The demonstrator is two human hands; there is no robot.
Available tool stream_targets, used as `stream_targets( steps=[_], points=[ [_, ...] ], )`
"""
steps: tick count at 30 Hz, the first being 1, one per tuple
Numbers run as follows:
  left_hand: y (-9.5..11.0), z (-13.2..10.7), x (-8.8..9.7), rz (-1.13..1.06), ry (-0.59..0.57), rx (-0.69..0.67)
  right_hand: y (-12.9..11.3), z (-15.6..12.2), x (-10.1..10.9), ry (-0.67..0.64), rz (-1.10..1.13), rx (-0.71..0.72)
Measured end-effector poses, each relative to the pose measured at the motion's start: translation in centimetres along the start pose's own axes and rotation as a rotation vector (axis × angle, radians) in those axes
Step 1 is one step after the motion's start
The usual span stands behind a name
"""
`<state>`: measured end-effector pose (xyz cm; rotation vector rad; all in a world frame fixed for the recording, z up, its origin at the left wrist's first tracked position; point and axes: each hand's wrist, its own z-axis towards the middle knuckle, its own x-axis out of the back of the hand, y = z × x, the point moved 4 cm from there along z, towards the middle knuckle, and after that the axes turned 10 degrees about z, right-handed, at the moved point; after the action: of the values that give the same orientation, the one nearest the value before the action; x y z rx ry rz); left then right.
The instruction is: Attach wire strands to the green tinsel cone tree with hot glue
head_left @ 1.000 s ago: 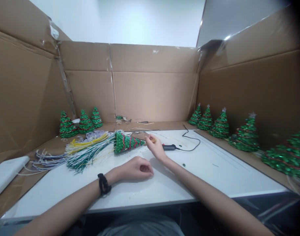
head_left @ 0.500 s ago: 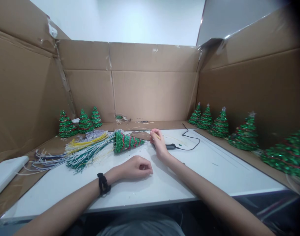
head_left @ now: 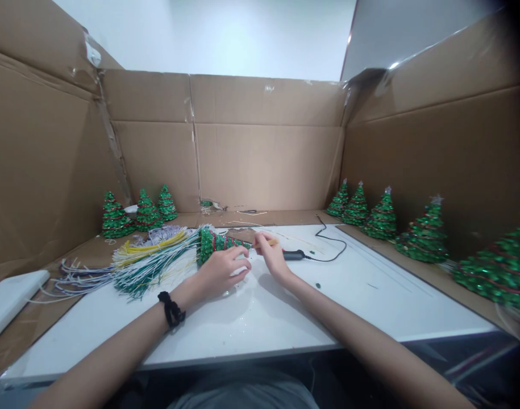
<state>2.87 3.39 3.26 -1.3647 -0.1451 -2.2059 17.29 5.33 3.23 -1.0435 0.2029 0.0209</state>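
Observation:
A small green Christmas tree (head_left: 207, 241) with red trim lies on its side on the white tabletop, its tip toward my right hand. My left hand (head_left: 221, 270) is at the near side of the tree, its fingers apart and covering part of it. My right hand (head_left: 273, 255), at the tip, is closed around a thin tool with a yellowish wooden handle (head_left: 271, 242). The tool's working end is hard to make out there. Just right of my right hand lies a black corded tool (head_left: 294, 255), partly hidden by that hand.
Bundles of green, white and yellow strands (head_left: 153, 258) lie at left. Finished-looking trees stand along the left (head_left: 115, 216) and right (head_left: 381, 213) cardboard edges. A black cable (head_left: 342, 247) curls at the right. Cardboard walls (head_left: 263, 153) enclose the white tabletop (head_left: 260, 318).
My left hand has moved up and left from the tabletop to the tree, its fingers spreading. My right hand has shifted slightly left and down with the wooden-handled tool, toward the tree's tip.

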Motion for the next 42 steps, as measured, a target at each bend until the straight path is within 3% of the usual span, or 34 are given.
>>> stream_targets(
  steps=[4,9,18,42],
  points=[
    [-1.9,-0.2,1.1,0.138,0.075,0.066,0.3,-0.7,-0.9,-0.084,-0.095,0.010],
    [-3.7,-0.5,1.1,0.357,0.139,0.333,0.8,-0.9,-1.2,-0.113,-0.153,0.033],
    [-2.5,0.6,-0.4,0.612,-0.025,0.479,1.2,-0.8,-1.0,-0.142,-0.278,0.102],
    [-2.7,0.8,-1.4,0.666,0.000,0.482,1.0,-1.2,-1.4,-0.168,-0.299,0.122]
  ],
)
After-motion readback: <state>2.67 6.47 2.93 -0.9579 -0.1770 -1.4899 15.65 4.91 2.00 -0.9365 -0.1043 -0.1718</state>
